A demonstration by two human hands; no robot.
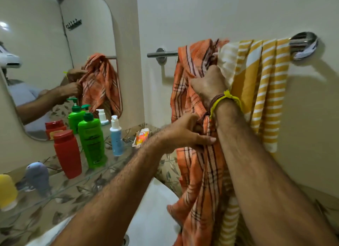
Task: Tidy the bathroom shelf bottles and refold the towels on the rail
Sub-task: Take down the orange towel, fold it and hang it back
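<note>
- Glass shelf (117, 165), at 9 o'clock: red bottle (67, 154), green pump bottle (91, 141), blue-white bottle (116, 135), all upright.
- Left hand (185, 133), centre: fingers pinch the orange checked towel (192, 91).
- Right hand (209, 82): fingers clamped on the same towel below the rail (163, 54).
- Yellow striped towel (260, 88), at 2 o'clock, hangs on the rail.

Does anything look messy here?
Yes. The orange checked towel is bunched into a rope on the rail, gripped by both the right hand and left hand, not hanging flat.
</note>
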